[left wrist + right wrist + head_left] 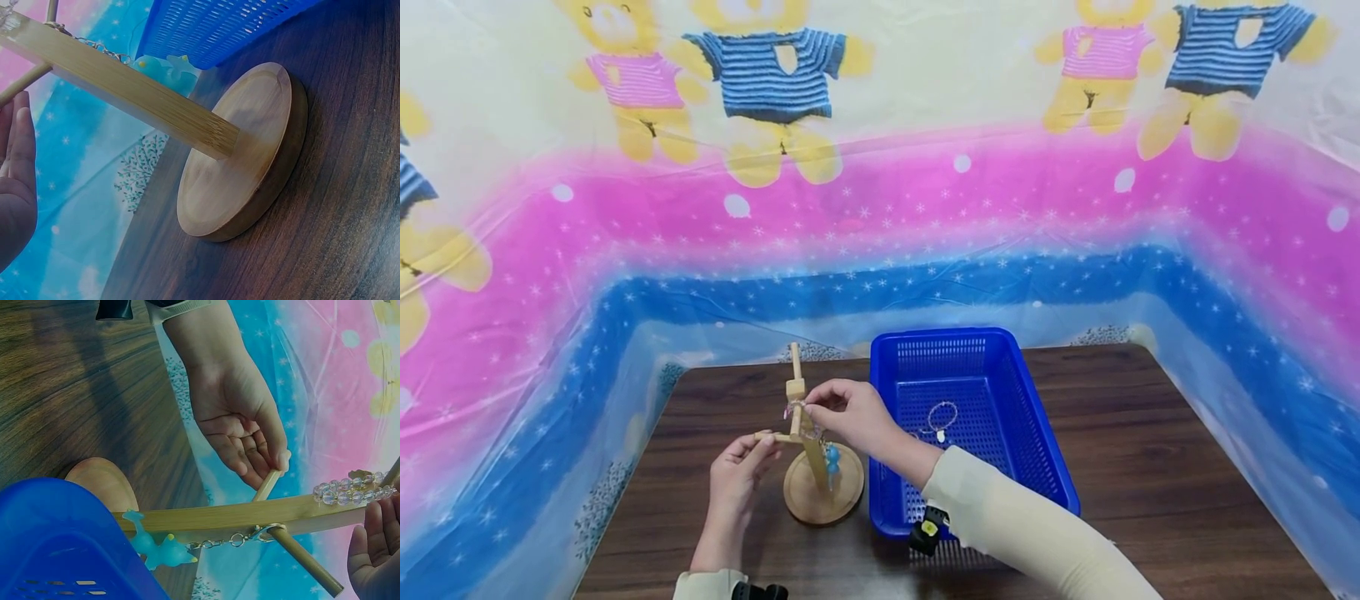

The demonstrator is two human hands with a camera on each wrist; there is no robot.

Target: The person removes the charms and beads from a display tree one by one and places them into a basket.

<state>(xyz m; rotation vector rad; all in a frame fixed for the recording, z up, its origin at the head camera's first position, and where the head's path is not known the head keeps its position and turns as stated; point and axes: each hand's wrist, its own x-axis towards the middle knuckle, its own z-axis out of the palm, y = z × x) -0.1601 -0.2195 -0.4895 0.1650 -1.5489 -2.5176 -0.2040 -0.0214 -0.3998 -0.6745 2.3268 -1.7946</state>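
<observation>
A wooden hanging stand (144, 94) with side pegs rises from a round base (244, 162). My left hand (736, 475) pinches one of its pegs (267, 485) between thumb and fingers. Near the top of the post, my right hand (853, 417) holds a clear bead bracelet (347, 490), which lies against the wood; its fingertips are partly cut off in the right wrist view. From another peg (309, 562) a blue animal-shaped keychain (165, 553) hangs by its metal chain and clasp.
A blue plastic basket (877, 492) stands right of the stand, with a bead bracelet with a white charm (941, 435) inside. Both rest on a dark wood table (1120, 433). Behind hangs a printed bear cloth (887, 200).
</observation>
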